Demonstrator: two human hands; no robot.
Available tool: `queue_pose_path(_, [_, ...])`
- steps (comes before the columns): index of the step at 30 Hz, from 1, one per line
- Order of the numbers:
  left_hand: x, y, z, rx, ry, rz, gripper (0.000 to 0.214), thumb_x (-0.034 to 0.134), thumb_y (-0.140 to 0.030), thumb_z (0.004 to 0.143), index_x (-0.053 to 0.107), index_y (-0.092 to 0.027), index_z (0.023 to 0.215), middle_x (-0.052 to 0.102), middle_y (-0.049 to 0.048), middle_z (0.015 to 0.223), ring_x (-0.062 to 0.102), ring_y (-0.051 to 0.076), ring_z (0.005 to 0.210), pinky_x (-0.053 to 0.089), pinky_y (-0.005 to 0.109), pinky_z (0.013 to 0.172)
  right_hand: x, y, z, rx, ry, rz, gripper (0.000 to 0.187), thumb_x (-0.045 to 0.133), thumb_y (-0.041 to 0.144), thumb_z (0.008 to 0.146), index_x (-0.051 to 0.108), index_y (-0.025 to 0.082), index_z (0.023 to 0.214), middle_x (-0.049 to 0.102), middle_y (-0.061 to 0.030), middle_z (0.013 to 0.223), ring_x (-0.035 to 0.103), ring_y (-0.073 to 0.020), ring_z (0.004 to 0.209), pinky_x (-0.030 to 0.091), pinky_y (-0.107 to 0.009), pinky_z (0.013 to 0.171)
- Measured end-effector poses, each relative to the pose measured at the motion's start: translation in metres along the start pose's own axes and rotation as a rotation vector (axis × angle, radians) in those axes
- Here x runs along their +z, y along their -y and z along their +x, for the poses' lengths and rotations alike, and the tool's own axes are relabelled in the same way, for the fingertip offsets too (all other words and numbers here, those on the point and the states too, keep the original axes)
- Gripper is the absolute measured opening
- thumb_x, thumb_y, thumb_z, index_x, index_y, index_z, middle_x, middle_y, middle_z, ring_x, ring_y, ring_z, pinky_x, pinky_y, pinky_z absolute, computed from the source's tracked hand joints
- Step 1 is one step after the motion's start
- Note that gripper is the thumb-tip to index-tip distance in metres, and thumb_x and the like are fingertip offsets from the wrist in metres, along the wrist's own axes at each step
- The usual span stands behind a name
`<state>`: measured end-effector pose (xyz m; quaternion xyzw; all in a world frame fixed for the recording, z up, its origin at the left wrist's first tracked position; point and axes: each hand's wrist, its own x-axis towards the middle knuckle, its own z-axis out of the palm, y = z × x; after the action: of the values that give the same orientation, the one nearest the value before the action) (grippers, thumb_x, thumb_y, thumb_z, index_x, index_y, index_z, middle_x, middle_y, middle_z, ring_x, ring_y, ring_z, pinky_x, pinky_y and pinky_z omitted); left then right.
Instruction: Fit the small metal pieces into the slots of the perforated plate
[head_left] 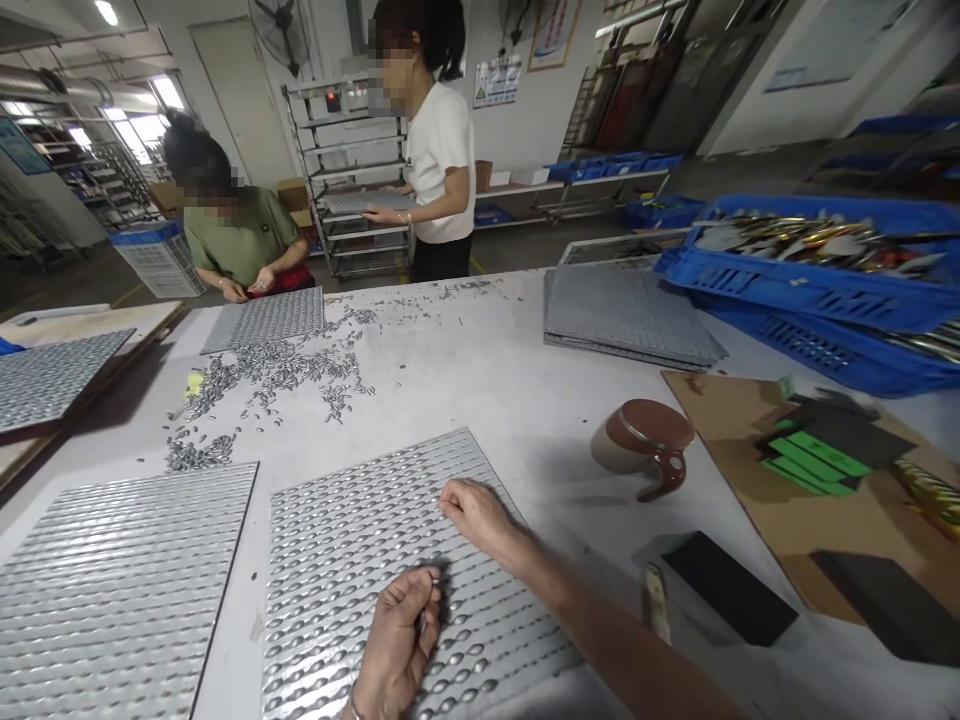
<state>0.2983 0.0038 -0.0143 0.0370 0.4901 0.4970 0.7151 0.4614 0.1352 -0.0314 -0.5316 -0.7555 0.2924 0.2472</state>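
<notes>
Back wall (510,138): pale, bearing a framed poster (553,35)
Door (234,90): cream, left of a wall fan (282,32)
Shelf rack (349,150): metal, several tiers
Floor (517,252): grey, with yellow lines (478,266)
Windows (167,92): bright, far left
Ceiling light (106,12): lit

A brown mug (637,437) stands on the bench (472,380) beside a cardboard sheet (795,525); beyond, blue crates (817,295) are stacked, and a fan (281,30) hangs on the wall (514,135).

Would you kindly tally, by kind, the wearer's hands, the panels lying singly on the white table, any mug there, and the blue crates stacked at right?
Hands: 2
Panels: 3
Mug: 1
Crates: 2
Total: 8
</notes>
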Motion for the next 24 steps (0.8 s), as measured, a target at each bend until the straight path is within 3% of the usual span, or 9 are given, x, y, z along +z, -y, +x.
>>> queue_pose_path(3, [0.001,-0.002,-0.003,0.017,-0.02,-0.028,0.057,0.112,-0.032,0.037,0.081,-0.013,0.081,0.072,0.0007,0.07,0.052,0.001,0.053,0.042,0.01,0.05,-0.009,0.019,-0.026,-0.036,0.03,0.168,0.015,0.058,0.022,0.097,0.066,0.022,0.085,0.071,-0.0005,0.079,0.065,-0.017,0.074,0.047,-0.025,0.069])
queue_pose_path(5, [0.001,-0.001,-0.005,0.06,0.014,-0.003,0.052,0.11,-0.036,0.042,0.078,-0.015,0.078,0.066,-0.0035,0.06,0.045,0.0,0.046,0.035,0.01,0.044,-0.01,0.03,-0.05,-0.038,0.133,0.354,0.017,0.058,0.028,0.098,0.068,0.023,0.084,0.07,0.0006,0.076,0.063,-0.0163,0.069,0.046,-0.025,0.064])
queue_pose_path(8, [0.002,0.004,-0.005,0.122,0.105,0.105,0.05,0.106,-0.048,0.052,0.072,-0.015,0.069,0.054,-0.0077,0.048,0.031,-0.001,0.037,0.018,0.014,0.038,-0.004,0.037,-0.084,0.082,0.24,0.591,0.019,0.061,0.038,0.095,0.07,0.024,0.086,0.068,0.0011,0.075,0.061,-0.0152,0.063,0.046,-0.025,0.059])
queue_pose_path(12, [0.004,0.013,-0.005,0.13,0.128,0.213,0.055,0.102,-0.057,0.054,0.068,-0.016,0.068,0.055,-0.0063,0.048,0.029,-0.001,0.036,0.015,0.016,0.039,0.002,0.028,-0.102,0.229,0.284,0.771,0.025,0.065,0.049,0.091,0.066,0.024,0.088,0.065,0.002,0.072,0.06,-0.0157,0.058,0.05,-0.027,0.058])
queue_pose_path(14, [0.005,0.016,-0.005,0.125,0.109,0.207,0.057,0.1,-0.06,0.055,0.069,-0.015,0.069,0.059,-0.0044,0.053,0.03,-0.001,0.038,0.016,0.016,0.039,0.0,0.02,-0.097,0.222,0.278,0.714,0.025,0.062,0.048,0.092,0.064,0.024,0.086,0.064,0.0025,0.069,0.059,-0.0165,0.058,0.049,-0.027,0.057])
queue_pose_path(19, [0.008,0.01,-0.009,0.096,0.044,0.087,0.058,0.104,-0.052,0.051,0.077,-0.011,0.083,0.073,0.0057,0.073,0.041,0.003,0.049,0.024,0.014,0.039,-0.007,0.0,-0.054,0.055,0.008,0.168,0.022,0.054,0.029,0.096,0.062,0.023,0.077,0.07,-0.0026,0.079,0.064,-0.0192,0.078,0.05,-0.029,0.074])
queue_pose_path(24, [0.005,0.004,-0.015,0.056,0.059,0.053,0.05,0.104,-0.042,0.056,0.079,-0.01,0.084,0.073,0.0073,0.073,0.045,0.005,0.052,0.026,0.013,0.039,0.012,-0.01,-0.021,0.048,0.01,0.007,0.017,0.058,0.018,0.092,0.066,0.022,0.078,0.075,-0.0047,0.083,0.067,-0.0206,0.083,0.05,-0.029,0.081])
